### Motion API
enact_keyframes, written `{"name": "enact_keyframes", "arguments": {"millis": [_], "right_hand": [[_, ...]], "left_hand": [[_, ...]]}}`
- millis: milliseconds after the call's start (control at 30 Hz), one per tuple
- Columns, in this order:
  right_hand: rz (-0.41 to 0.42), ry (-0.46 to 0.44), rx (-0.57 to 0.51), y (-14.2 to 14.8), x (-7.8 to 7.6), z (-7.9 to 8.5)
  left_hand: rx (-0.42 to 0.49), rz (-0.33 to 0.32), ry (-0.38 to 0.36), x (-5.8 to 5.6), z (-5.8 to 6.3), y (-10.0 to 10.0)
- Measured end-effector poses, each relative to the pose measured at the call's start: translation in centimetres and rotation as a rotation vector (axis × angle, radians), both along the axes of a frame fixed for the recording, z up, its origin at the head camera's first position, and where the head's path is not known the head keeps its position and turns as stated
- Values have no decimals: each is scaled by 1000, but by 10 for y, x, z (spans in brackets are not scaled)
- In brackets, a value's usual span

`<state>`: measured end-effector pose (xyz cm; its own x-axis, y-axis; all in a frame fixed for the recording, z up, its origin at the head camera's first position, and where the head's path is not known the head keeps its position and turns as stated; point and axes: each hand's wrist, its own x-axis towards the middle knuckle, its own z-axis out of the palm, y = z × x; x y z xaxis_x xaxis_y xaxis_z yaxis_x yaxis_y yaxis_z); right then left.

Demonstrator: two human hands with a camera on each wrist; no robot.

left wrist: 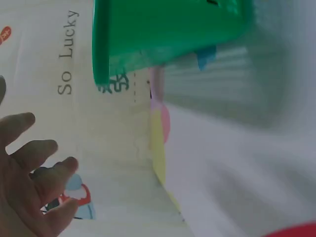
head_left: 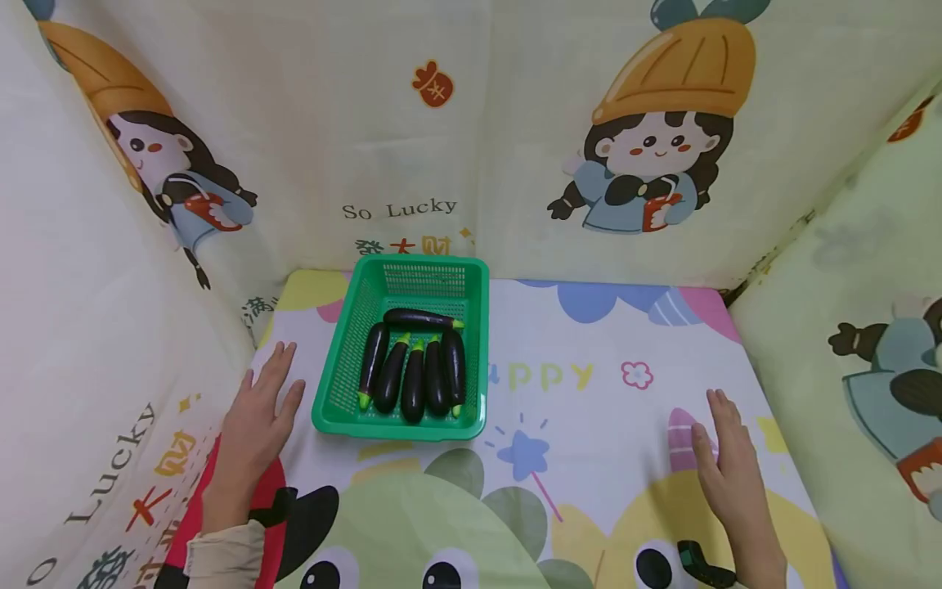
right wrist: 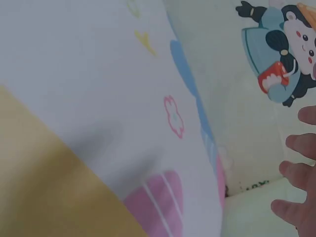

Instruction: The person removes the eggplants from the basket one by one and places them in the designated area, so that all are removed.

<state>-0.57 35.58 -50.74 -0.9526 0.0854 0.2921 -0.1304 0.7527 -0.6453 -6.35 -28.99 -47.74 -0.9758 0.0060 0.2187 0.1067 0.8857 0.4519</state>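
Note:
A green plastic basket (head_left: 477,352) with a mesh wall stands toward the back of the table, left of centre. Inside lie several dark purple eggplants (head_left: 414,384) with green stem ends; one lies crosswise at the far side, and the others point roughly front to back. Left of the basket, my left hand (head_left: 257,421) is apart from it with fingers extended, holding nothing. The left wrist view shows the same hand (left wrist: 34,177) with fingers spread below the basket's wall (left wrist: 168,34). Far to the right, my right hand (head_left: 732,474) is extended and holds nothing; its fingertips (right wrist: 298,173) show at the right wrist view's edge.
A printed cloth (head_left: 603,442) with cartoon figures covers the table. Pale printed sheets form a back wall (head_left: 515,164), a left wall (head_left: 110,327) and a right wall (head_left: 846,270) close around it. Dark straps (head_left: 702,564) cross both wrists.

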Motion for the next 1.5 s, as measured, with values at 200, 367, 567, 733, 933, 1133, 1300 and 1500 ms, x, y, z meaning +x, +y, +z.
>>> {"name": "enact_keyframes", "arguments": {"millis": [200,367,567,733,933,1133,1300,1500], "right_hand": [[-134,28,-92,-34,-3,-9],[-233,8,-236,-56,-2,-13],[-177,-28,-395,-79,-4,-13],[-58,-39,-489,-97,-11,-14],[39,-88,-569,-114,-15,-14],[137,-87,-619,-125,-21,-18],[177,-91,-685,-135,-27,-19],[275,-95,-780,-146,-35,-13]], "left_hand": [[402,177,-89,-3,-4,17],[706,235,-118,-9,-9,29],[815,314,-131,-11,-15,35],[825,362,-159,-15,-21,37],[825,394,-221,-19,-26,36],[830,384,-332,-17,-26,36],[837,381,-368,-18,-26,37],[822,376,-411,-19,-24,38]]}}
